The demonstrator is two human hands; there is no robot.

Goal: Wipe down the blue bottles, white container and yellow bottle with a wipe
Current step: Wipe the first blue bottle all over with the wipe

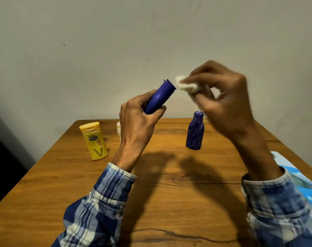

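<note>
My left hand (139, 125) grips a plain blue bottle (160, 97), held tilted in the air with its base end pointing up and right. My right hand (221, 102), blurred, pinches a white wipe (186, 85) just right of that raised end; whether they touch I cannot tell. A second blue bottle (195, 131) with pale scratch marks stands upright on the wooden table (169, 202). The yellow bottle (94, 140) stands cap-up at the left. The white container (118, 129) is mostly hidden behind my left hand.
A blue and white packet (304, 184) lies at the table's right edge by my right sleeve. A plain wall rises directly behind the table. Dark space drops off beyond the left edge.
</note>
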